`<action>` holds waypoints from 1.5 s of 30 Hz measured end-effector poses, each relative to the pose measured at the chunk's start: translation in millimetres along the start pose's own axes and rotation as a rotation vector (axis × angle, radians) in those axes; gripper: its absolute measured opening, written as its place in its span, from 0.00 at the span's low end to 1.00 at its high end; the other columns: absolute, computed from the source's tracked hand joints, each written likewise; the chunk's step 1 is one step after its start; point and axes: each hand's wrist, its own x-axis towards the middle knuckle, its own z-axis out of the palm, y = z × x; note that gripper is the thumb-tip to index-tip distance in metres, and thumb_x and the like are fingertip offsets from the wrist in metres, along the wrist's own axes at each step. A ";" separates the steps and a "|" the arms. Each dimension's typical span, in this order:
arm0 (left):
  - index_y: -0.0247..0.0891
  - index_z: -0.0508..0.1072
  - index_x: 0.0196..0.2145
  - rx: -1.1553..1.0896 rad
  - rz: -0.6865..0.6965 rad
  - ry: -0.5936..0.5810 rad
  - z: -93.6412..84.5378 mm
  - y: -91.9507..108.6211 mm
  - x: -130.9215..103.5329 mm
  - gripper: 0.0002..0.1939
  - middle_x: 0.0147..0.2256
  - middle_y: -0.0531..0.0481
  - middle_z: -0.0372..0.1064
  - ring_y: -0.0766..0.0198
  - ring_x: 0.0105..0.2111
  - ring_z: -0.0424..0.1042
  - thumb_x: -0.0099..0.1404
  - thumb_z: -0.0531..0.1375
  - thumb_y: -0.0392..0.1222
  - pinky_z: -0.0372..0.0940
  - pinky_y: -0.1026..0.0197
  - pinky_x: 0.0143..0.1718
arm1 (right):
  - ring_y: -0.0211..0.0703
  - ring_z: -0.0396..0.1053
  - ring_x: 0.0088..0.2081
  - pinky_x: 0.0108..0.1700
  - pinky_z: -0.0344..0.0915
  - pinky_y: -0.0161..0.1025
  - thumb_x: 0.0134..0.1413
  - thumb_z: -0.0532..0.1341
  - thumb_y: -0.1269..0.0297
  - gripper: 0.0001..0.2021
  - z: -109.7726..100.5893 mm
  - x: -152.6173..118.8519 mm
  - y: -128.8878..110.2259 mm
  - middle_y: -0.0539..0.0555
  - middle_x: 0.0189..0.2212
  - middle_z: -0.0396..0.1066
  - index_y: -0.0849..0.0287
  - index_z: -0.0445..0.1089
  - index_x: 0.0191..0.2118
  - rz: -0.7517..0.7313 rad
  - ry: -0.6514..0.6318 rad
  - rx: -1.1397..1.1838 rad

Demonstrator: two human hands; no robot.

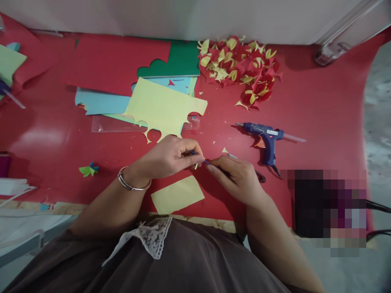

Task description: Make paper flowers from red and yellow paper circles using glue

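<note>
Between my two hands runs a thin blue strip [207, 162]; whether it is paper or a stick I cannot make out. My left hand [174, 156], with a bracelet at the wrist, is closed in a pinch on one end. A small pale-yellow piece [196, 166] shows at its fingertips. The fingers of my right hand [238, 175] pinch the other end. Below my hands lies a rectangular yellow paper [177, 194]. Just beyond my left hand is a larger yellow sheet [161, 108] with rounded cut-outs. A dark-handled tool [260, 176] lies partly hidden behind my right hand.
A blue glue gun [267, 136] with a glue stick in it lies to the right. Red and yellow paper cut-outs [238, 67] are heaped at the back. Red paper [119, 61], a green sheet [183, 61] and a small green-and-blue paper piece [89, 169] lie further left.
</note>
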 end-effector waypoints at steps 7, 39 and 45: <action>0.38 0.80 0.36 -0.144 -0.073 0.050 0.1 0.6 -0.1 0.13 0.30 0.49 0.82 0.66 0.29 0.78 0.74 0.66 0.50 0.70 0.66 0.31 | 0.40 0.74 0.30 0.35 0.70 0.37 0.73 0.61 0.58 0.12 -5.6 0.2 1.2 0.53 0.31 0.80 0.56 0.79 0.39 0.108 0.011 0.067; 0.41 0.73 0.47 -0.423 0.247 0.018 12.5 -24.2 12.2 0.15 0.31 0.54 0.80 0.61 0.34 0.85 0.64 0.69 0.33 0.76 0.61 0.39 | 0.39 0.67 0.26 0.30 0.61 0.38 0.67 0.66 0.60 0.10 -10.4 -1.4 2.4 0.48 0.24 0.73 0.54 0.76 0.32 0.109 0.068 0.003; 0.40 0.72 0.48 -0.405 0.268 0.056 12.2 -19.7 8.2 0.15 0.30 0.55 0.79 0.63 0.32 0.83 0.65 0.67 0.34 0.73 0.62 0.37 | 0.38 0.66 0.26 0.29 0.59 0.38 0.67 0.66 0.61 0.10 -8.8 -1.1 0.9 0.48 0.24 0.72 0.54 0.75 0.32 0.075 0.094 0.004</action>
